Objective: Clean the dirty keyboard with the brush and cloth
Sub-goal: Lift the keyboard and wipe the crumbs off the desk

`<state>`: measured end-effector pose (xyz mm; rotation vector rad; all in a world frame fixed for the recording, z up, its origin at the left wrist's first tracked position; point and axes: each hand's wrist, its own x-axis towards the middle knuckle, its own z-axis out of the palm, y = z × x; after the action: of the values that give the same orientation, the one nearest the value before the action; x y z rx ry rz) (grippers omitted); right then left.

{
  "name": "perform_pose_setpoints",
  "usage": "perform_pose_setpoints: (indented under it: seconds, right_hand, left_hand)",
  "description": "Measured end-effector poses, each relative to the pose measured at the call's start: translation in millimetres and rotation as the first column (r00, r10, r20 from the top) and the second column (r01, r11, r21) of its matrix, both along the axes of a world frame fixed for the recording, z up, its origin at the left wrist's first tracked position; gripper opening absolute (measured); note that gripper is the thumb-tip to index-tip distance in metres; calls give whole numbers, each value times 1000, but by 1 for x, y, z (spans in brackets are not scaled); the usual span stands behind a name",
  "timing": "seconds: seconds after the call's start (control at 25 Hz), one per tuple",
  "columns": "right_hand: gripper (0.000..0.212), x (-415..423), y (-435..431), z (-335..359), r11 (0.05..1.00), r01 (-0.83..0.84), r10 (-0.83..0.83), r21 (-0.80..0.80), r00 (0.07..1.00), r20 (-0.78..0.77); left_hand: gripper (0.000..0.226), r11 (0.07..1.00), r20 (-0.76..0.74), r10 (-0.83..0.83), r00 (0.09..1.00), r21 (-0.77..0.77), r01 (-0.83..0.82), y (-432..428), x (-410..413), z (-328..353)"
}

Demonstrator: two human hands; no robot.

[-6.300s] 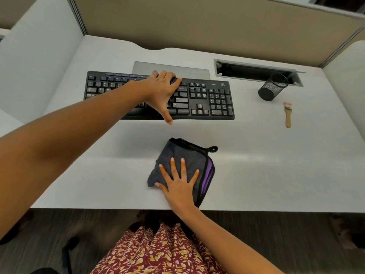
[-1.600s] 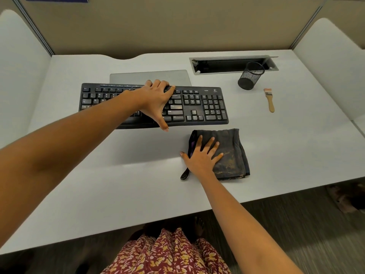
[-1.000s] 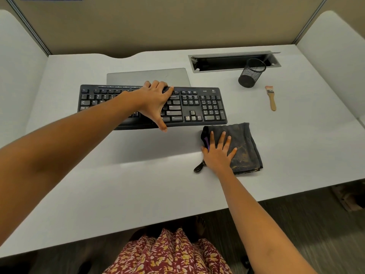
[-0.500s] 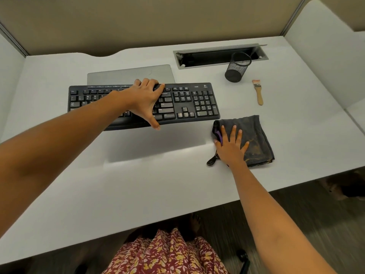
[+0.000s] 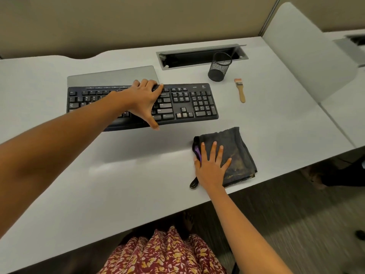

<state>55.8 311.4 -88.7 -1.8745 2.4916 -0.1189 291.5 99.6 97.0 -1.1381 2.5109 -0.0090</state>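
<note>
A person's left hand (image 5: 144,99) spans the black full-size keyboard (image 5: 187,101) on a white desk (image 5: 118,184), fingers hooked over its far edge and thumb clamped on its near edge. The right hand (image 5: 212,167) lies flat, fingers straight, on a folded dark-grey cloth (image 5: 237,153) in front of the keyboard's right end, close to the desk's front lip. A small wooden-handled brush (image 5: 241,91) rests untouched to the keyboard's right, and a black mesh pen cup (image 5: 219,67) sits beyond its far right corner. The likely risks are 2: the cloth's upper face shows brownish smears, so wiping with that side could put grime back on the keys, and a careless push could slide it off the desk. A logo and short model code sit at the keyboard's far right corner, too small to read surely.
</note>
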Motion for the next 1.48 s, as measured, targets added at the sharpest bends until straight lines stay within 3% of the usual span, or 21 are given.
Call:
perform_pose_setpoints:
  seconds: [0.12, 0.4, 0.8, 1.12, 1.48]
  right_hand:
    - [69, 3, 14, 0, 999, -40, 40, -1, 999, -2]
    - [64, -5, 1, -2, 999, 44, -44, -6, 999, 28]
    - [67, -77, -75, 6, 985, 103, -117, 139, 988, 99]
    - [68, -109, -118, 15, 977, 43, -68, 207, 991, 117]
    - [66, -112, -91, 13, 987, -17, 9, 158, 999, 52]
  left_hand:
    - [148, 1000, -18, 5, 1000, 2, -4, -2, -2, 1]
    - [150, 1000, -5, 26, 1000, 0, -26, -5, -8, 5]
    - [149, 992, 8, 123, 992, -5, -123, -5, -13, 4]
    - [147, 984, 16, 177, 984, -22, -177, -5, -19, 4]
    - [147, 988, 24, 155, 988, -5, -154, -2, -31, 8]
